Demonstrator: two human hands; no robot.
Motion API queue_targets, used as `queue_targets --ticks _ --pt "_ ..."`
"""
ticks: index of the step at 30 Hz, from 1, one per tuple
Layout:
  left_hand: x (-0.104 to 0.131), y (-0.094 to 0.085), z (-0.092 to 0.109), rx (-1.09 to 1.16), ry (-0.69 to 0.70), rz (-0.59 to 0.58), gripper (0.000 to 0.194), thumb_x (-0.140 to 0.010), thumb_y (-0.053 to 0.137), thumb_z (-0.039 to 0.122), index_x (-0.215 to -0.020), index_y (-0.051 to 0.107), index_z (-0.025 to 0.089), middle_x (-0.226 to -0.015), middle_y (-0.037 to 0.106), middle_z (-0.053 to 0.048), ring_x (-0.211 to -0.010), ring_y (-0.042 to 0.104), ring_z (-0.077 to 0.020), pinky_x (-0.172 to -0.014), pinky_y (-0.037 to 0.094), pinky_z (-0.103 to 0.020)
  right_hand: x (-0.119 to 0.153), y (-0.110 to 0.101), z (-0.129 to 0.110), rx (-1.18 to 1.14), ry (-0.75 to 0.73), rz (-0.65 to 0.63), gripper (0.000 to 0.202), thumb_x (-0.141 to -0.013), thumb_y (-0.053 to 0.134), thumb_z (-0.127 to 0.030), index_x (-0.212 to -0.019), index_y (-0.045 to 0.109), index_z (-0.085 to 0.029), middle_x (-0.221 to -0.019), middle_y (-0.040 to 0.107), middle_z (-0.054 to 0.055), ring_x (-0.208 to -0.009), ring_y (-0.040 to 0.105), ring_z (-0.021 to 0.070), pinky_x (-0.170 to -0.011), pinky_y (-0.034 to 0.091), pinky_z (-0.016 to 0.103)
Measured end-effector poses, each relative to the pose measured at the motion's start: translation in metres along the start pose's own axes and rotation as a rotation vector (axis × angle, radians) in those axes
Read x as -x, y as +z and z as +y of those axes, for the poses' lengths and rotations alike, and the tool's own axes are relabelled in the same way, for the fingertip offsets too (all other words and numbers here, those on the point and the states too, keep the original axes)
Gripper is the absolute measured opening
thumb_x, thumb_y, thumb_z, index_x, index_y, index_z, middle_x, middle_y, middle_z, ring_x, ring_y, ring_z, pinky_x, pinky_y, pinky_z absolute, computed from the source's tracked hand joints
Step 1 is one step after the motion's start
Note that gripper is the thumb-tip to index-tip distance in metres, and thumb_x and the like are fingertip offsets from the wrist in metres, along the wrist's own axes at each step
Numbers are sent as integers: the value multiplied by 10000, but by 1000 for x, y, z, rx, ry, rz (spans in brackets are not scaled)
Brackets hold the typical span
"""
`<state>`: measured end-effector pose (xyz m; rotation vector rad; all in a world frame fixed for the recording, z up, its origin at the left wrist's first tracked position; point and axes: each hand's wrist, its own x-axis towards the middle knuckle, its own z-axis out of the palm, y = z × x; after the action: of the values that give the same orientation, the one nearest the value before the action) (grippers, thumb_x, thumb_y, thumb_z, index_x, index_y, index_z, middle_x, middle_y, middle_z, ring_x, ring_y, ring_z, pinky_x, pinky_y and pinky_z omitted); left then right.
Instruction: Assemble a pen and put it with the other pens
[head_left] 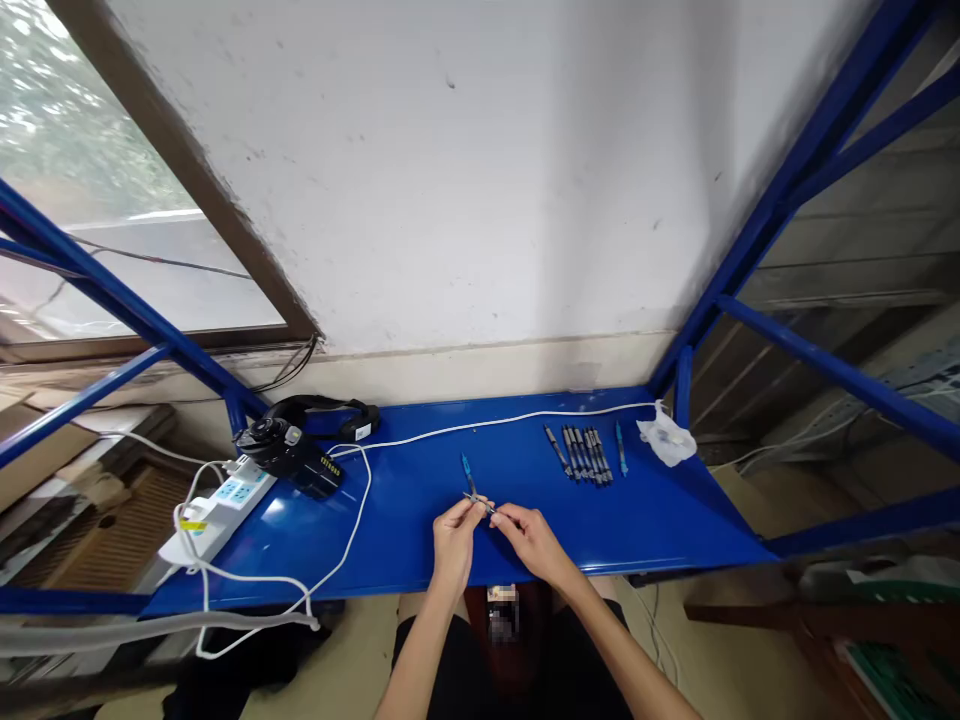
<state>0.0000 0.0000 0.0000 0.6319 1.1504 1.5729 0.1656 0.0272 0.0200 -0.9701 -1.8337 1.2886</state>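
Observation:
Near the front of the blue table [420, 540], my left hand [454, 540] and my right hand [531, 540] meet with closed fingertips. Between them is a small dark and grey pen [480, 502], pinched at its two ends; the fingers cover part of it. Just beyond my left fingertips lies a blue pen [466, 468], pointing away from me, its near end close to the held pen. Over to the right, several dark grey pens [587, 455] lie side by side, with another blue pen [621, 447] beside them.
A crumpled white plastic bag [666, 438] lies at the right end. On the left are a black bottle-like object [292, 460], a black strap [322, 408] and a white power strip [217, 510]. A white cable [480, 426] crosses the back; blue frame posts [682, 385] stand at both ends.

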Motion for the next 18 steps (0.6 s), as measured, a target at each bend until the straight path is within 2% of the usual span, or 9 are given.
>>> queue_targets --ticks 5,7,9,11,13,17,18 --pt "2 1 1 -33 68 6 303 -788 921 420 -844 817 140 -821 758 -58 -790 669 -184 -762 533 -294 2 1 0 15 -11 2 466 -1093 513 -560 -956 771 -198 -765 632 -14 -690 515 150 -657 346 265" --pt "3 1 5 -28 84 -27 297 -807 914 416 -844 799 145 -858 766 -66 -838 689 -189 -808 541 -293 3 2 0 24 -18 6 465 -1092 516 -557 -941 767 -195 -754 618 -16 -689 512 149 -653 340 265" --pt "5 0 9 9 66 -106 312 -828 904 410 -980 804 156 -1014 799 -108 -1006 730 -236 -932 551 -334 3 2 0 29 -21 8 467 -1090 522 -558 -926 764 -194 -730 602 -22 -670 500 145 -644 333 265" --pt "6 -1 13 58 4 -183 439 -837 900 405 -1188 780 171 -1161 801 -154 -1149 732 -288 -1044 536 -409 3 2 0 23 -18 16 466 -1088 521 -563 -950 773 -196 -736 620 -20 -663 502 146 -647 341 266" --pt "6 -1 14 77 -45 -185 516 -819 913 411 -1249 768 165 -1161 809 -171 -1145 748 -311 -1065 534 -449 3 2 2 13 -14 28 472 -1089 512 -568 -976 784 -199 -773 659 -10 -682 524 155 -660 361 268" --pt "4 -1 9 22 5 -112 351 -777 936 417 -971 821 148 -1028 820 -146 -1057 761 -301 -978 559 -404 2 2 4 7 -14 45 495 -1086 502 -585 -954 784 -200 -792 689 3 -704 547 167 -670 381 272" --pt "3 -1 7 10 17 -114 344 -780 933 424 -957 823 151 -1019 817 -140 -1052 756 -296 -964 559 -393 2 2 4 7 -13 47 501 -1084 502 -592 -950 783 -200 -792 690 5 -705 547 169 -673 385 274"
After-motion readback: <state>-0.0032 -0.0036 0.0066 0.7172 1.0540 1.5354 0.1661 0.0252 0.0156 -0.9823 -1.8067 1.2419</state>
